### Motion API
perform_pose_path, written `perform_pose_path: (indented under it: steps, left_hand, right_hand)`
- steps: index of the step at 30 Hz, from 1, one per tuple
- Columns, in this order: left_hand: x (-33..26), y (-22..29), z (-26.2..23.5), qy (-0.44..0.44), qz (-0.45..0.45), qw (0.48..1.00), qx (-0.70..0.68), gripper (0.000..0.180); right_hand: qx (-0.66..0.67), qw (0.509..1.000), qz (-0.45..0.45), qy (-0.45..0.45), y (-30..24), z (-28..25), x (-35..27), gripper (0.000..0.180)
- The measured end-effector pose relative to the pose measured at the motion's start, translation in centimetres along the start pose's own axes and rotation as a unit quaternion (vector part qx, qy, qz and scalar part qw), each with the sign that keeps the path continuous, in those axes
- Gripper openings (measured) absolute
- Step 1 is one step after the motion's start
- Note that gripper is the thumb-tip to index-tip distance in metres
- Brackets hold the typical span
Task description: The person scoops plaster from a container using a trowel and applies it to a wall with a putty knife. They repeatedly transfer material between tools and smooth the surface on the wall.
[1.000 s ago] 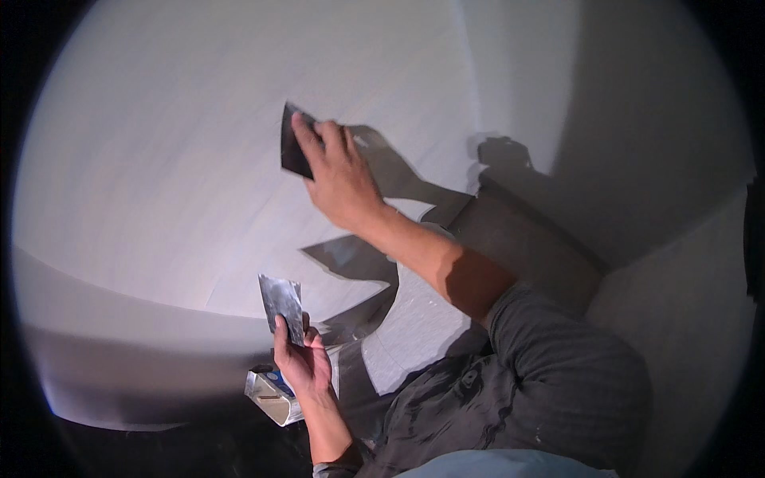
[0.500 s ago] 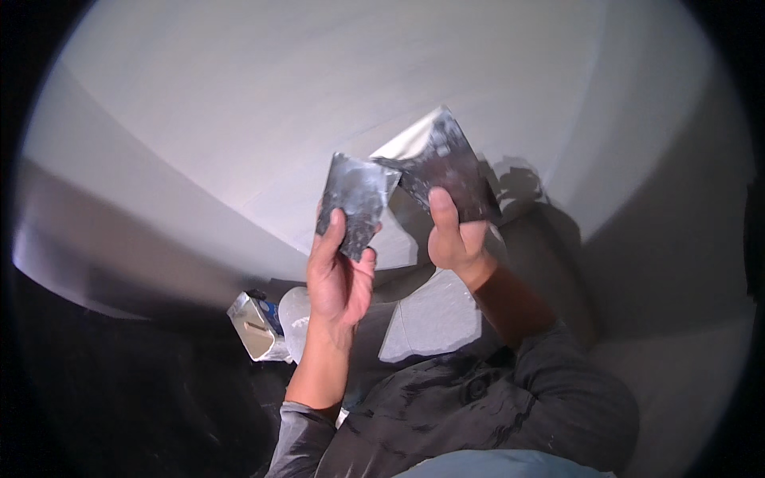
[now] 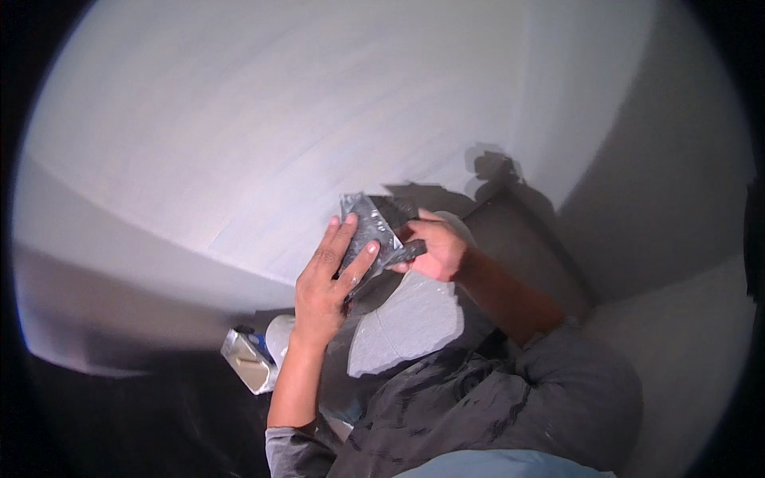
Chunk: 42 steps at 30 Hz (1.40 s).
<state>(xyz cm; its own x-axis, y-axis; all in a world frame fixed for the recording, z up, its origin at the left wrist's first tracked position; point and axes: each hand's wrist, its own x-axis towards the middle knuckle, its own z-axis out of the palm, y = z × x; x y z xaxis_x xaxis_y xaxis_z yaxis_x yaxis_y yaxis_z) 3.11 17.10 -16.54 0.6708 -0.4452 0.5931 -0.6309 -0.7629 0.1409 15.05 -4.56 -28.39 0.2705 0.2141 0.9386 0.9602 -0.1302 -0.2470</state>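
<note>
My left hand is closed along one side of a smeared grey metal putty knife, its fingers lying across the blade. My right hand is curled round a dark putty knife, which is partly hidden behind the grey one. The two tools overlap in front of my chest, and I cannot tell exactly where they touch. Pale smears show on the grey blade.
A broad pale wall rises ahead, with a corner and shadows at its right. Low on the left stands an open rectangular tin with a short stick-like thing inside. A light grey lit patch shows below my hands.
Both hands have come lower and closer together. The right putty knife has swung down from its raised position, and the white material on its edge is out of sight. My left fingers now lie over the blade.
</note>
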Motion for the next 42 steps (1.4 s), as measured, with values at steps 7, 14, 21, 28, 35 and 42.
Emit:
perform_pose_path:
  steps: [7,14,21,28,35,42]
  left_hand:
    - [-1.0,-0.1,-1.0,-0.101,-0.200,0.971,0.079,0.089]
    - [-8.7,-0.1,-0.7,-0.051,-0.334,0.934,-0.118,0.071]
    - [-11.7,1.2,-1.8,-0.014,-0.421,0.891,-0.170,0.067]
    - [-12.4,1.4,-2.4,-0.019,-0.423,0.894,-0.149,0.059]
    - [-13.5,1.5,-3.0,0.015,-0.454,0.876,-0.164,0.055]
    - [-14.5,0.6,-3.3,0.035,-0.445,0.880,-0.162,0.054]
  right_hand:
    - [-0.050,0.974,0.206,0.075,6.4,-6.4,0.7,0.041]
    - [-0.266,0.897,0.311,0.168,19.2,-19.2,10.0,0.049]
    - [-0.347,0.878,0.301,0.134,21.6,-19.3,11.9,0.054]
    - [-0.374,0.858,0.331,0.121,23.0,-18.6,12.5,0.058]
    - [-0.341,0.868,0.342,0.121,20.9,-15.1,12.7,0.068]
    - [-0.279,0.885,0.357,0.108,12.3,-6.5,14.0,0.073]
